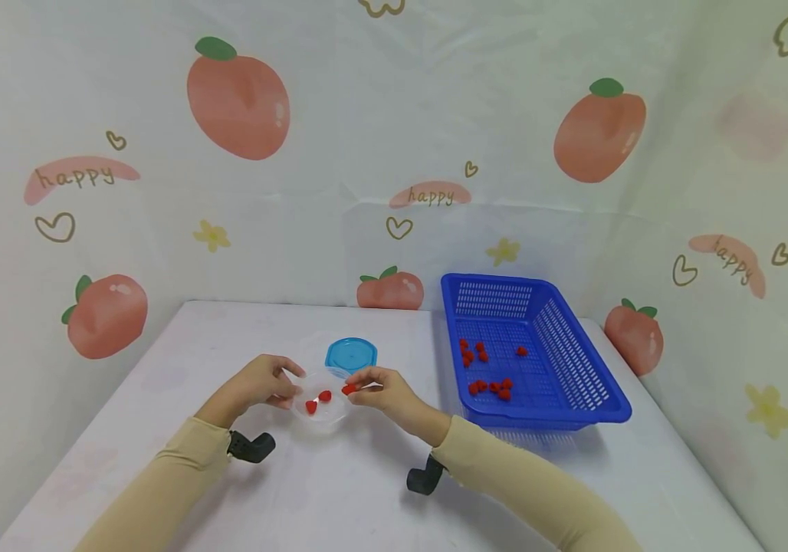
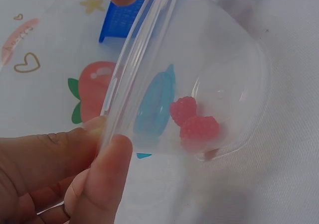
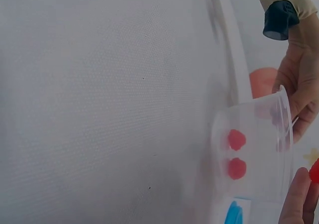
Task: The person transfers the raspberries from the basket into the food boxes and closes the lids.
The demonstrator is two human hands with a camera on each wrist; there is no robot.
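Note:
A clear plastic tub [image 1: 321, 420] stands on the white table, with two red raspberries [image 2: 199, 128] inside at its bottom. My left hand [image 1: 264, 386] pinches the tub's rim at its left side, thumb and fingers on either side of the edge in the left wrist view. Over the tub's right rim, my right hand [image 1: 394, 399] holds another raspberry [image 1: 349, 389] between thumb and fingers. That raspberry shows only partly at the edge of the right wrist view [image 3: 314, 171]. A blue lid [image 1: 351, 353] lies flat just behind the tub.
A blue plastic basket [image 1: 559, 418] with slotted walls stands at the right, with several more raspberries [image 1: 504, 394] on its floor. Behind the table hangs a white cloth [image 1: 325, 153] printed with fruit. Black wrist-worn cameras [image 1: 253, 448] stick out below both wrists.

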